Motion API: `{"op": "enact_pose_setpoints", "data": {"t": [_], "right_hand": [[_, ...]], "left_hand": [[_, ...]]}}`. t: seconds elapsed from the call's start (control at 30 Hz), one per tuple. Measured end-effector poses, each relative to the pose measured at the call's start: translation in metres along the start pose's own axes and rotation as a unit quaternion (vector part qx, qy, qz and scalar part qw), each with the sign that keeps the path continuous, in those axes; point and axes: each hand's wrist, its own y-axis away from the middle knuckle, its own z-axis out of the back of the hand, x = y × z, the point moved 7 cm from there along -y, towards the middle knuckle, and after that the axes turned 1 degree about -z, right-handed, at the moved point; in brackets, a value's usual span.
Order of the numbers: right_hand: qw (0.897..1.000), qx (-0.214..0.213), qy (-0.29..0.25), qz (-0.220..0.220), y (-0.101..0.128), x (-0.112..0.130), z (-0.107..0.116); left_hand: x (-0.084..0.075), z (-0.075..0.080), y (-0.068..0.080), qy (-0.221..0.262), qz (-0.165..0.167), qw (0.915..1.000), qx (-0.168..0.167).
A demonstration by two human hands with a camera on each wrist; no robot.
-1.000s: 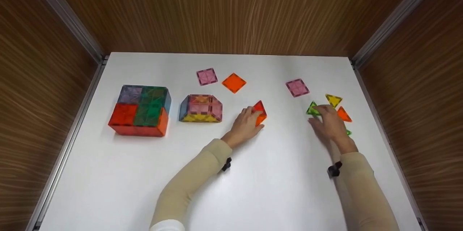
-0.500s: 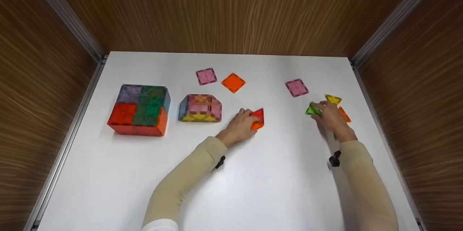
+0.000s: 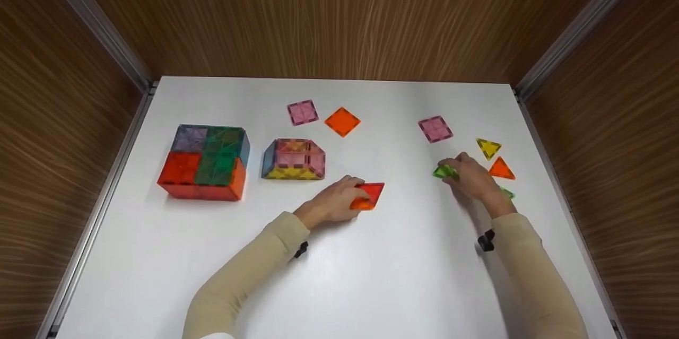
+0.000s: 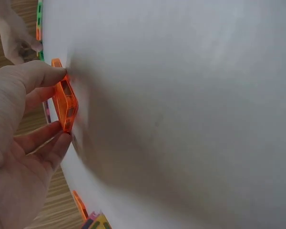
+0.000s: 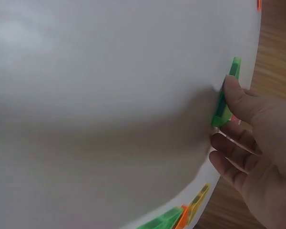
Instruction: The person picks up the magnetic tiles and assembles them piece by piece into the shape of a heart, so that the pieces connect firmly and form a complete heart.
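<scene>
On the white table (image 3: 371,275) my left hand (image 3: 356,194) pinches a red-orange tile (image 3: 370,193) by its edge, between thumb and fingers. The left wrist view shows that tile (image 4: 65,104) raised on edge off the surface. To the right, my right hand (image 3: 452,170) holds a green triangle tile (image 3: 442,171) at its fingertips. In the right wrist view the thumb presses the green triangle (image 5: 223,106), which stands tilted on the table.
A flat block of coloured tiles (image 3: 204,163) and a small tile house (image 3: 294,158) sit at the left. Loose tiles lie behind: pink square (image 3: 303,112), orange square (image 3: 342,121), pink square (image 3: 435,129), yellow triangle (image 3: 487,147), orange triangle (image 3: 501,169). Wooden walls enclose three sides.
My left hand has drawn the red-orange tile nearer and leftward, tipping it flatter. The right hand has carried the green triangle left and nearer, uncovering the orange triangle.
</scene>
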Motion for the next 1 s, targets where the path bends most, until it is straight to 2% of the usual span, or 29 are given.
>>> {"op": "enact_pose_setpoints", "data": {"t": [0.23, 0.57, 0.73, 1.0], "right_hand": [[0.998, 0.007, -0.024, 0.051, 0.013, 0.050, -0.019], [0.989, -0.010, -0.006, 0.150, 0.026, 0.118, -0.042], [0.983, -0.021, 0.001, 0.181, 0.028, 0.137, -0.048], [0.984, -0.029, 0.012, 0.177, 0.025, 0.149, -0.053]], "left_hand": [[0.004, 0.000, 0.009, 0.006, -0.007, 0.9999, -0.012], [0.005, 0.000, 0.010, 0.015, 0.006, 0.9999, -0.003], [0.004, -0.001, 0.008, 0.013, 0.001, 0.9999, -0.005], [0.005, -0.002, 0.008, 0.014, -0.001, 0.9999, -0.002]]}}
